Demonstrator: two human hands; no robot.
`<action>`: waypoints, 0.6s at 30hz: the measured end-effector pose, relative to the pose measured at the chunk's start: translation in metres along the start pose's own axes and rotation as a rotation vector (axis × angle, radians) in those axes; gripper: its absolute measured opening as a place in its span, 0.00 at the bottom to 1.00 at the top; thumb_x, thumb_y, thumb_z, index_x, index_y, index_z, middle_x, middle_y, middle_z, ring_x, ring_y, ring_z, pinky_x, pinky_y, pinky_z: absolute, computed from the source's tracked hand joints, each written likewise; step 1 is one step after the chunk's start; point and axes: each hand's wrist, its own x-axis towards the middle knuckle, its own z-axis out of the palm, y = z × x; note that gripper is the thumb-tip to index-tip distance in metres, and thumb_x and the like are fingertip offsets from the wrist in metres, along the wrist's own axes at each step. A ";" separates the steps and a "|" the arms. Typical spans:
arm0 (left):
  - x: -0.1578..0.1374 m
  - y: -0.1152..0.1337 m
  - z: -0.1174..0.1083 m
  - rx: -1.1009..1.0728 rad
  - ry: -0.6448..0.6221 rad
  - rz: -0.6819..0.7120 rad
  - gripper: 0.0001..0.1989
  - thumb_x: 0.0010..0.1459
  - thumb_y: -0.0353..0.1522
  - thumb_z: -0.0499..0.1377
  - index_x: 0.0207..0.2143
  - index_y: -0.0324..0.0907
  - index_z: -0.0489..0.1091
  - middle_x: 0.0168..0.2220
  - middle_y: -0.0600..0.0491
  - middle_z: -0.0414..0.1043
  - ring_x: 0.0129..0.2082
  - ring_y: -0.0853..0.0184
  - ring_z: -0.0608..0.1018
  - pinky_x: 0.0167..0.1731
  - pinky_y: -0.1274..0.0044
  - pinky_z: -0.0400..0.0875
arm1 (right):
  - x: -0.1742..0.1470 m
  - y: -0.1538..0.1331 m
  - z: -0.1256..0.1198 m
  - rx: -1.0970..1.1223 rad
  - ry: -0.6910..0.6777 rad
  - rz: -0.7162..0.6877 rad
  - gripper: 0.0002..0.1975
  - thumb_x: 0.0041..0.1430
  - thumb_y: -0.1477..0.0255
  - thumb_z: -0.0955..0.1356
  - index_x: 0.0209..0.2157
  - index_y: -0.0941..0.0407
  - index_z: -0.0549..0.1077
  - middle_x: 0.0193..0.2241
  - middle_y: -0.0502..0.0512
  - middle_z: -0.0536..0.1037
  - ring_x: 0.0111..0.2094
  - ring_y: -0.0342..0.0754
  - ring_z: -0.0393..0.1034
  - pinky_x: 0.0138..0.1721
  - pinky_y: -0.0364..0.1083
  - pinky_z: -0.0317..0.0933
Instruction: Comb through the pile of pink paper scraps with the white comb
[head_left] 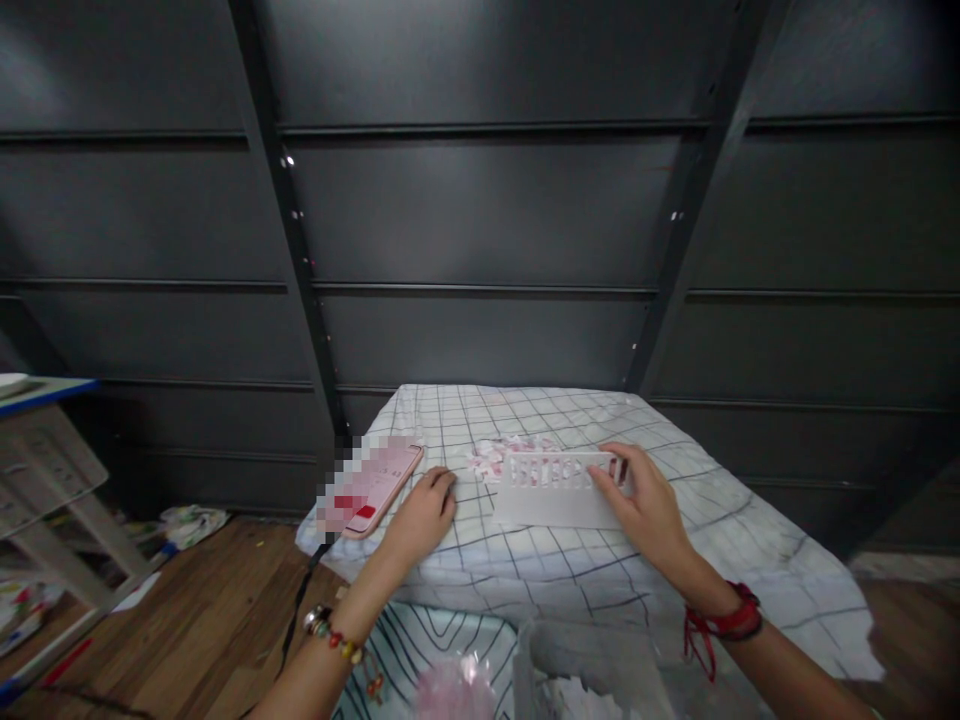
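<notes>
- Taking the white slotted panel [551, 508] as our clock's centre, with twelve away from us, it lies on the checked cloth [517, 555], its row of openings along the twelve o'clock edge.
- Our right hand [646, 505] is at three o'clock, thumb and fingers clamped on the panel's end; we judge that a light pinch serves best, since the thin piece may flex.
- Our left hand [429, 508] rests on the cloth at nine, its fingers loosely bent and close together; we cannot tell whether anything lies beneath them.
- With only one end gripped, the other could swing; steadying the nine o'clock end with our left fingertips would hold it level.
- The pink-and-white bits [487, 457] sit around eleven, close behind the panel, so any shift of it calls for care not to scatter them.
- Our left elbow room is limited by the pink phone [395, 490], farther out at nine.
- The clear bin [544, 638] is near six and the bag of pink pieces [454, 690] at seven; we should mind both with our forearms.
</notes>
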 end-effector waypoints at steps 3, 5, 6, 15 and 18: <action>0.000 -0.001 0.001 0.002 -0.009 -0.001 0.16 0.54 0.25 0.47 0.44 0.37 0.65 0.48 0.45 0.65 0.49 0.62 0.68 0.51 0.68 0.62 | 0.002 -0.001 0.001 -0.014 0.032 0.015 0.11 0.56 0.62 0.61 0.37 0.54 0.64 0.25 0.50 0.66 0.26 0.46 0.63 0.30 0.46 0.59; 0.001 -0.001 0.001 0.004 -0.012 0.001 0.16 0.54 0.25 0.47 0.45 0.37 0.65 0.48 0.45 0.65 0.49 0.62 0.68 0.52 0.68 0.62 | 0.002 -0.002 0.002 -0.029 0.042 0.018 0.11 0.56 0.62 0.61 0.36 0.55 0.65 0.25 0.50 0.66 0.26 0.46 0.62 0.30 0.46 0.59; 0.001 -0.001 0.001 0.007 -0.017 0.002 0.16 0.54 0.25 0.47 0.45 0.37 0.65 0.48 0.45 0.65 0.49 0.62 0.68 0.52 0.68 0.61 | 0.001 -0.003 0.002 -0.033 0.043 0.017 0.11 0.56 0.63 0.61 0.36 0.55 0.65 0.25 0.50 0.66 0.25 0.45 0.62 0.29 0.46 0.59; 0.000 -0.001 0.001 -0.006 -0.017 0.017 0.16 0.54 0.25 0.48 0.45 0.38 0.65 0.47 0.45 0.65 0.49 0.62 0.68 0.52 0.68 0.61 | -0.021 -0.025 -0.008 -0.013 -0.003 0.022 0.10 0.55 0.63 0.62 0.37 0.54 0.65 0.25 0.50 0.69 0.24 0.45 0.64 0.26 0.44 0.59; 0.000 -0.001 0.000 -0.006 -0.032 0.014 0.16 0.54 0.25 0.48 0.45 0.38 0.65 0.48 0.46 0.65 0.49 0.62 0.68 0.52 0.68 0.61 | -0.025 -0.032 -0.010 -0.001 -0.013 -0.014 0.09 0.56 0.63 0.62 0.36 0.53 0.65 0.25 0.50 0.70 0.25 0.45 0.65 0.27 0.44 0.59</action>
